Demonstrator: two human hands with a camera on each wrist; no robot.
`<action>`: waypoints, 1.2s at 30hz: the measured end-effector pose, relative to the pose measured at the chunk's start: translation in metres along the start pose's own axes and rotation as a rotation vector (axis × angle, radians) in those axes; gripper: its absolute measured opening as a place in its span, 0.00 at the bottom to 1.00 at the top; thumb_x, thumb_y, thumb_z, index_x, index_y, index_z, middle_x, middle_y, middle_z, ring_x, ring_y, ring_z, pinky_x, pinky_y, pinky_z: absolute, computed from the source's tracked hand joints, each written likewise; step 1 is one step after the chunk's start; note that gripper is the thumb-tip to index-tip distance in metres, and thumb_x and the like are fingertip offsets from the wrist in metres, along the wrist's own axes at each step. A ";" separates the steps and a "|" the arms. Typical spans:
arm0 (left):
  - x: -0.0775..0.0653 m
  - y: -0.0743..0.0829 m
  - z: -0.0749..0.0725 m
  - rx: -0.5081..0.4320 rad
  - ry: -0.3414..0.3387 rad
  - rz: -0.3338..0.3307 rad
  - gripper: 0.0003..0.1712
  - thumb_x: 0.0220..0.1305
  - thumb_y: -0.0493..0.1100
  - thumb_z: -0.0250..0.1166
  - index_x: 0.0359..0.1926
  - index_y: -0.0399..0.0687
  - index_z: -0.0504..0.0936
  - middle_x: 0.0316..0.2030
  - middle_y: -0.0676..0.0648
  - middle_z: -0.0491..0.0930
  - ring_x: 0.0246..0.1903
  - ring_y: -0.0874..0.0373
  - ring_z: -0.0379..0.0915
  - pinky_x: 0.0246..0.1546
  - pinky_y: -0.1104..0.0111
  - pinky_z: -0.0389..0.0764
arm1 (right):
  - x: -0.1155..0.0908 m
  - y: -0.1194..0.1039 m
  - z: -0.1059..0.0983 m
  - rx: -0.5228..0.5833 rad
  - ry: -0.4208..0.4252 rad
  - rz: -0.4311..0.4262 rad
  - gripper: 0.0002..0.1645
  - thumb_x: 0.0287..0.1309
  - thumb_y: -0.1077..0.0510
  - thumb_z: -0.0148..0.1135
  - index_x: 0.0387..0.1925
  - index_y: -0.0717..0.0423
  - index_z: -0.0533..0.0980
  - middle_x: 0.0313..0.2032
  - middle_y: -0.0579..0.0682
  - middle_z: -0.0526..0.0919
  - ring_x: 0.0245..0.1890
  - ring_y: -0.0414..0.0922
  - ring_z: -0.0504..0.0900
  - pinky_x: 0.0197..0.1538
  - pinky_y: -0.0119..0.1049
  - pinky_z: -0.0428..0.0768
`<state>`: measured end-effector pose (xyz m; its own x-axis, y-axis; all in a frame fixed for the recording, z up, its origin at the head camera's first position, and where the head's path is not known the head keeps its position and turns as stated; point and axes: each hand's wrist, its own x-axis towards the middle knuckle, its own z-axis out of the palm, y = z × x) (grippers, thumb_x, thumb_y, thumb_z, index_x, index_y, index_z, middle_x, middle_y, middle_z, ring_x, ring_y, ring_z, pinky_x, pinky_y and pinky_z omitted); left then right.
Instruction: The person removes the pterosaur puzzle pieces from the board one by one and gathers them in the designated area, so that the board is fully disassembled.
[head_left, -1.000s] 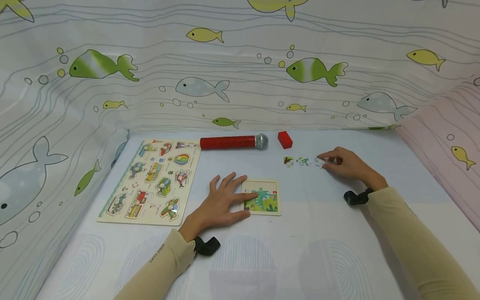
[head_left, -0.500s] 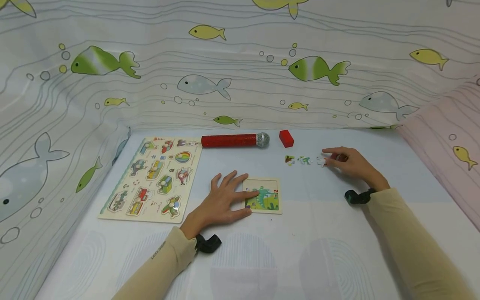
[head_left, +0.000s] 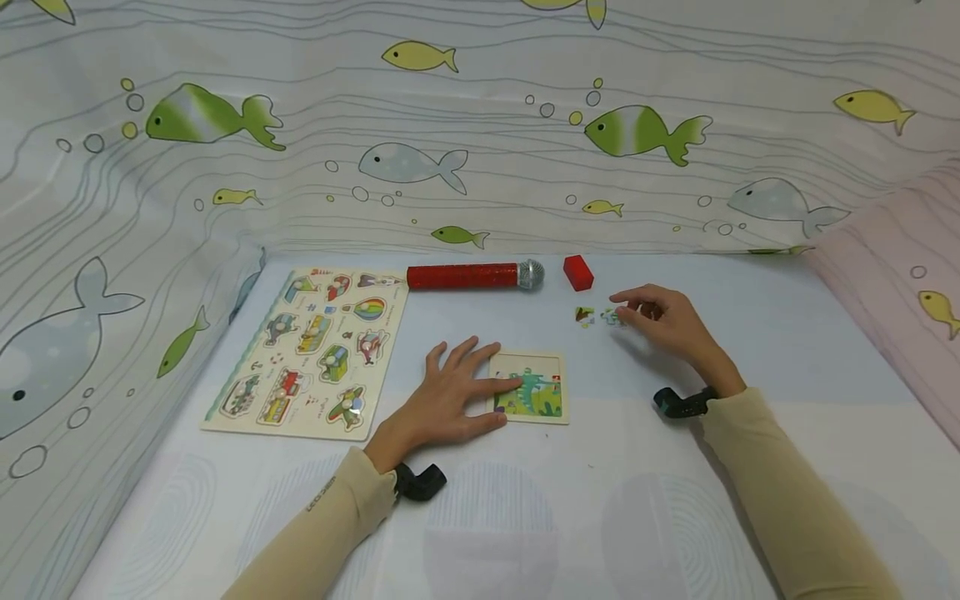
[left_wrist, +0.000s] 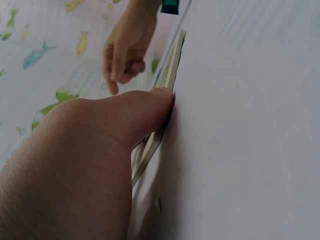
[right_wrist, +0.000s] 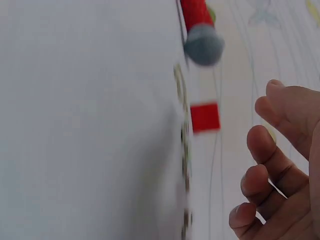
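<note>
My left hand (head_left: 450, 400) lies with spread fingers over the left part of a small framed dinosaur jigsaw puzzle (head_left: 551, 408). In the left wrist view its thumb (left_wrist: 145, 110) presses against the edge of the wooden puzzle frame (left_wrist: 175, 60). My right hand (head_left: 671, 325) hovers just above the loose jigsaw pieces, fingers loosely bent, with nothing seen between them in the right wrist view. One brown-and-green jigsaw piece (head_left: 584, 316) shows fully; a green-and-white jigsaw piece (head_left: 610, 317) lies by the fingertips. Whatever lies behind the right hand is hidden.
A wooden peg board of vehicles (head_left: 315, 350) lies to the left. A red microphone (head_left: 465, 277) with a silver head and a red block (head_left: 578, 273) lie at the back, before the fish-print cloth wall (head_left: 517, 175).
My right hand has moved left, from the rightmost loose piece to above the middle one, covering the rightmost piece's spot. My left hand stays on the puzzle. The camera view has tilted slightly.
</note>
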<state>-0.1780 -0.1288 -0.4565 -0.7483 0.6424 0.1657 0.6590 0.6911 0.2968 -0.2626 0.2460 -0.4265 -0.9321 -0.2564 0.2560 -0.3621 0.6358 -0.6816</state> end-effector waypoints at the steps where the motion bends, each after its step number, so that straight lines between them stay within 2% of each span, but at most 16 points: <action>1: 0.000 0.000 0.000 -0.001 -0.001 0.000 0.31 0.67 0.69 0.58 0.69 0.78 0.73 0.77 0.46 0.60 0.79 0.38 0.48 0.70 0.33 0.44 | 0.001 -0.006 0.004 0.005 -0.016 -0.026 0.14 0.66 0.57 0.67 0.51 0.54 0.85 0.36 0.50 0.81 0.31 0.44 0.71 0.32 0.30 0.68; 6: 0.001 0.001 -0.002 -0.012 -0.012 -0.008 0.31 0.66 0.69 0.58 0.70 0.77 0.73 0.78 0.45 0.59 0.79 0.38 0.46 0.71 0.33 0.43 | 0.004 -0.033 0.025 0.042 -0.153 -0.130 0.13 0.64 0.58 0.68 0.50 0.54 0.86 0.33 0.48 0.82 0.29 0.44 0.71 0.31 0.31 0.69; 12: 0.000 0.001 -0.003 -0.017 -0.026 -0.020 0.31 0.67 0.70 0.57 0.70 0.78 0.73 0.79 0.46 0.58 0.80 0.39 0.45 0.71 0.34 0.43 | 0.005 -0.056 0.053 0.077 -0.341 -0.229 0.14 0.62 0.59 0.70 0.50 0.52 0.86 0.36 0.44 0.85 0.31 0.42 0.74 0.36 0.31 0.74; 19: 0.000 0.001 -0.002 -0.050 -0.010 -0.019 0.29 0.67 0.70 0.59 0.67 0.78 0.76 0.79 0.45 0.59 0.80 0.39 0.45 0.71 0.34 0.43 | 0.003 -0.074 0.082 0.106 -0.480 -0.257 0.16 0.63 0.62 0.68 0.52 0.53 0.85 0.42 0.48 0.85 0.38 0.42 0.74 0.42 0.33 0.74; 25: 0.002 -0.001 -0.002 -0.117 0.039 -0.050 0.26 0.61 0.69 0.65 0.59 0.73 0.82 0.77 0.48 0.63 0.79 0.41 0.49 0.71 0.35 0.43 | -0.001 -0.089 0.091 0.053 -0.511 -0.281 0.18 0.63 0.63 0.67 0.54 0.55 0.85 0.45 0.49 0.83 0.41 0.43 0.75 0.45 0.35 0.76; 29: 0.002 -0.001 -0.001 -0.158 0.053 -0.083 0.23 0.62 0.66 0.65 0.55 0.68 0.80 0.77 0.50 0.63 0.79 0.44 0.49 0.73 0.37 0.42 | -0.003 -0.094 0.090 0.039 -0.511 -0.288 0.17 0.63 0.63 0.68 0.53 0.55 0.85 0.46 0.49 0.82 0.40 0.44 0.74 0.44 0.36 0.74; 32: 0.002 -0.001 -0.001 -0.170 0.059 -0.106 0.26 0.63 0.65 0.65 0.58 0.64 0.79 0.77 0.52 0.64 0.79 0.45 0.49 0.74 0.39 0.41 | -0.004 -0.096 0.090 0.040 -0.517 -0.281 0.16 0.63 0.62 0.68 0.53 0.54 0.85 0.46 0.50 0.82 0.40 0.45 0.73 0.44 0.36 0.74; 36: 0.002 0.000 0.000 -0.151 0.066 -0.119 0.34 0.63 0.65 0.65 0.67 0.59 0.75 0.76 0.54 0.64 0.80 0.45 0.47 0.74 0.40 0.42 | -0.004 -0.094 0.091 0.044 -0.523 -0.274 0.16 0.63 0.61 0.69 0.53 0.54 0.85 0.46 0.50 0.81 0.41 0.45 0.73 0.45 0.36 0.74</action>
<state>-0.1794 -0.1280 -0.4568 -0.8270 0.5322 0.1812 0.5503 0.7004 0.4545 -0.2235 0.1217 -0.4259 -0.6712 -0.7386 0.0622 -0.5772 0.4682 -0.6690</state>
